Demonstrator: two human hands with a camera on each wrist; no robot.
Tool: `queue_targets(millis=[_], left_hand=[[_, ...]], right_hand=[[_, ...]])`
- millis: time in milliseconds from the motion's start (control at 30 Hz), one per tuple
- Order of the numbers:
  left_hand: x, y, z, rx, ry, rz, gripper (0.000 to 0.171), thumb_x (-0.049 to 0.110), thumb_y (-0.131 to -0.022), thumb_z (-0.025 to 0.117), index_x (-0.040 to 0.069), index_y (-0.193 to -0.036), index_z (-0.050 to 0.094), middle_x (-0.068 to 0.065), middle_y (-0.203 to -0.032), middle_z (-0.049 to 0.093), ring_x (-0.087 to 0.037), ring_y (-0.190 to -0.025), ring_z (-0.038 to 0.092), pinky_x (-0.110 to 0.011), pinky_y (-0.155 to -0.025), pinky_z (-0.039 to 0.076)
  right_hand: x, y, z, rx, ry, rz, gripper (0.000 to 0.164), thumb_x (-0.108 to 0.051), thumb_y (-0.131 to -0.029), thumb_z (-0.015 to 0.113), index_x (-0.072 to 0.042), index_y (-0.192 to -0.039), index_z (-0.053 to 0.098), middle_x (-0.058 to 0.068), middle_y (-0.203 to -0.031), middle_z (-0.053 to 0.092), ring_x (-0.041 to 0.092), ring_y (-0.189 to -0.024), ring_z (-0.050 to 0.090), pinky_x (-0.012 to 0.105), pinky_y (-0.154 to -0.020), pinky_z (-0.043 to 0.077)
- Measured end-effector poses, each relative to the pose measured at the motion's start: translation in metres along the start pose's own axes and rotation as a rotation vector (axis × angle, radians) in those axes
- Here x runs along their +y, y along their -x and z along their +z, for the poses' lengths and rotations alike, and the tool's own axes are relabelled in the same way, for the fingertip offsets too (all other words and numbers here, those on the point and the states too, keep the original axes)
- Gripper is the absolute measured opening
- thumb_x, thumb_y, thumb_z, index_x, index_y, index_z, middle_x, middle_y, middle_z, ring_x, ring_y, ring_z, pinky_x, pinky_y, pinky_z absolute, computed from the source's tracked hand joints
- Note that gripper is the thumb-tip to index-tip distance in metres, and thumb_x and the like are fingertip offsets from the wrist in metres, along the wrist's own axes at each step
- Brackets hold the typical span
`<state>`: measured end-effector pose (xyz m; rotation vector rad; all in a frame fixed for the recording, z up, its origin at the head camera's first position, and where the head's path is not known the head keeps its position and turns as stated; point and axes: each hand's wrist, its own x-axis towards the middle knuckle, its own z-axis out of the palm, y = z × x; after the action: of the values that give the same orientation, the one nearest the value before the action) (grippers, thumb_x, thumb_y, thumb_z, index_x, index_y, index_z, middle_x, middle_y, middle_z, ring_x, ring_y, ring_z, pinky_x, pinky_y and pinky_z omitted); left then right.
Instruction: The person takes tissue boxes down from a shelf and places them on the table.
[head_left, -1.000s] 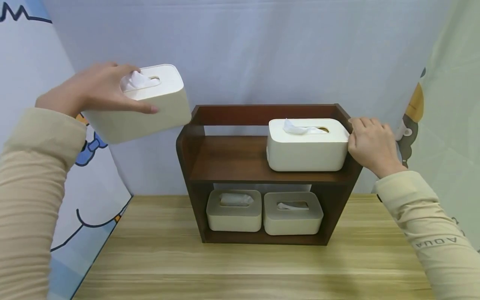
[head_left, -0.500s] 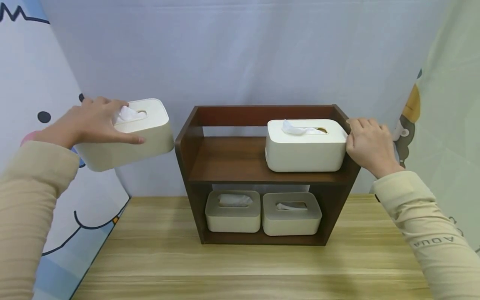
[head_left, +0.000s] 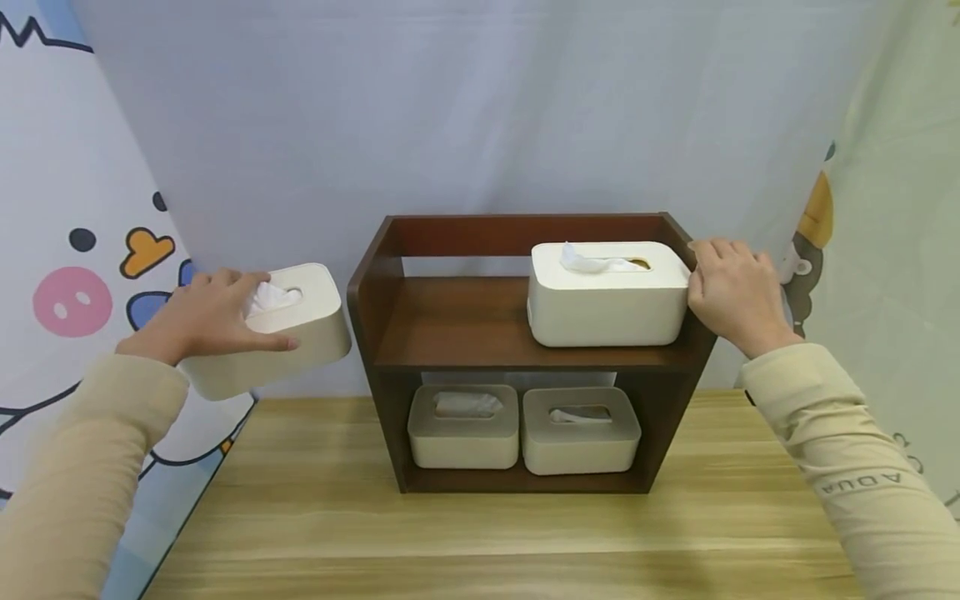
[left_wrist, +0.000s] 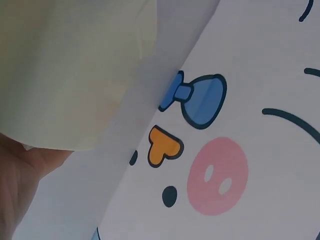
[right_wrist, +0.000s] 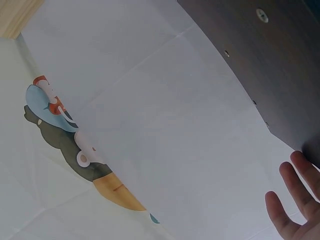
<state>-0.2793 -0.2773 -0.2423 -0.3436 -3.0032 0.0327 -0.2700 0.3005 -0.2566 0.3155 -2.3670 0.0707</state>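
Observation:
My left hand (head_left: 206, 321) holds a white tissue box (head_left: 318, 329) in the air left of a dark brown two-tier shelf (head_left: 457, 317). Thumb on its front, fingers over the top by the tissue, the box tilts slightly. In the left wrist view the box's pale side (left_wrist: 75, 75) hides most of that hand. My right hand (head_left: 738, 292) grips the upper right side panel of the shelf. Several fingers (right_wrist: 297, 192) show by the panel's outer face in the right wrist view. Close beside this hand, another white tissue box (head_left: 607, 308) stands on the upper tier's right half.
Two more tissue boxes, a left one (head_left: 465, 437) and a right one (head_left: 581, 442), sit side by side on the lower tier. The shelf stands on a wood-grain table (head_left: 450, 550), before a pale curtain (head_left: 465, 108). A cartoon-printed cloth (head_left: 67, 208) hangs at left.
My left hand has lowered the tissue box from above the shelf's top to beside its upper tier, shifting slightly left at first. The right hand stays on the shelf's side panel.

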Motion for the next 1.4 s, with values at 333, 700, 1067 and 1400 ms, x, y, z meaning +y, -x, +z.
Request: queue_targets(millis=[333, 700, 1067, 1400], left_hand=[[-0.004, 0.008, 0.05, 0.01, 0.004, 0.033, 0.112, 0.078, -0.061, 0.058, -0.001, -0.137, 0.033, -0.032, -0.125, 0.041, -0.051, -0.107, 0.04, -0.064, -0.081, 0.036], [-0.005, 0.021, 0.115, 0.033, 0.076, 0.065, 0.109, 0.078, -0.061, 0.058, 0.002, -0.136, 0.037, -0.03, -0.124, 0.043, -0.054, -0.11, 0.038, -0.067, -0.087, 0.03], [0.004, 0.028, 0.156, 0.069, 0.1, 0.116, 0.105, 0.074, -0.061, 0.062, 0.001, -0.133, 0.04, -0.029, -0.122, 0.045, -0.053, -0.11, 0.039, -0.065, -0.09, 0.028], [0.014, 0.034, 0.185, 0.077, 0.107, 0.134, 0.103, 0.074, -0.06, 0.063, 0.002, -0.131, 0.042, -0.029, -0.12, 0.047, -0.051, -0.108, 0.043, -0.065, -0.087, 0.031]], right_hand=[[-0.001, 0.0, -0.001, 0.009, -0.004, -0.005, 0.034, -0.011, -0.089, 0.036, 0.004, -0.112, 0.057, 0.025, -0.107, 0.059, 0.042, -0.099, 0.053, 0.056, -0.072, 0.04], [-0.002, -0.001, -0.002, 0.003, 0.002, 0.001, 0.035, -0.012, -0.089, 0.035, 0.004, -0.112, 0.057, 0.025, -0.108, 0.059, 0.042, -0.099, 0.053, 0.056, -0.071, 0.04], [-0.001, 0.0, -0.003, 0.014, 0.001, 0.001, 0.035, -0.012, -0.089, 0.035, 0.004, -0.111, 0.057, 0.024, -0.106, 0.06, 0.041, -0.099, 0.053, 0.054, -0.07, 0.041], [-0.001, 0.001, -0.004, 0.01, 0.006, 0.002, 0.034, -0.012, -0.089, 0.035, 0.003, -0.11, 0.057, 0.023, -0.106, 0.06, 0.04, -0.097, 0.054, 0.053, -0.068, 0.041]])
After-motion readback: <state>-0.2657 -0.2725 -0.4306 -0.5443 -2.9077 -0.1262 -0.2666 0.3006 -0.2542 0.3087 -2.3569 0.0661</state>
